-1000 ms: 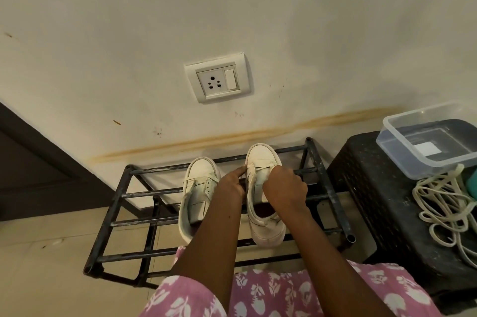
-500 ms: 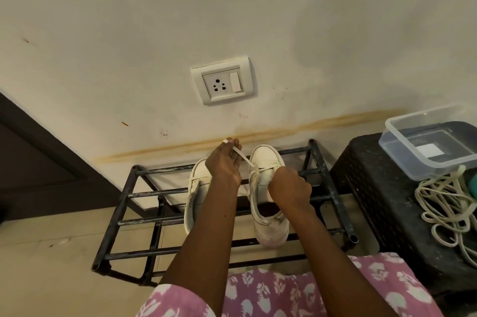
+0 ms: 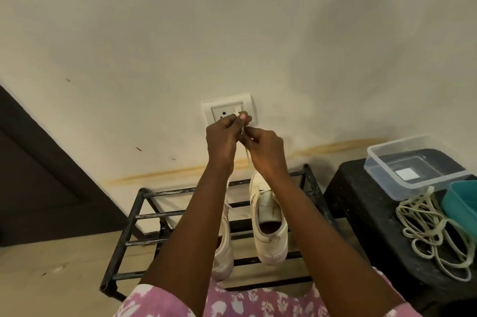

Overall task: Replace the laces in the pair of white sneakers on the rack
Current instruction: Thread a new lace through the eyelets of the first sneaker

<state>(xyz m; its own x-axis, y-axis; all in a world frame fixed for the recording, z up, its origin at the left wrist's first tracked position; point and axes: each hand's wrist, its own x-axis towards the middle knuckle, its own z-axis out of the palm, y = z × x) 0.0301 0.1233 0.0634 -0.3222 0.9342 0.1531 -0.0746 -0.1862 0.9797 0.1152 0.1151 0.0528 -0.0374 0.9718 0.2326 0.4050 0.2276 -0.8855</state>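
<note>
Two white sneakers stand on a black metal rack [image 3: 134, 216]. The right sneaker [image 3: 269, 229] is in plain sight, while my left forearm hides most of the left sneaker [image 3: 224, 247]. A white lace [image 3: 247, 156] runs up from the right sneaker to my raised hands. My left hand [image 3: 223, 141] pinches the lace's upper end in front of the wall socket. My right hand [image 3: 265, 151] pinches the same lace just below it. Both hands are held close together above the shoes.
A black stool [image 3: 361, 203] at the right carries a clear plastic box [image 3: 410, 164], a teal container [image 3: 462, 203] and a loose pile of cream laces [image 3: 433, 234]. A wall socket [image 3: 227, 110] sits behind my hands. A dark door frame [image 3: 46, 174] is at the left.
Both hands have risen from the right sneaker toward the socket, drawing the lace upward. My right hand left the shoe and came up beside the left one. The camera tilted down.
</note>
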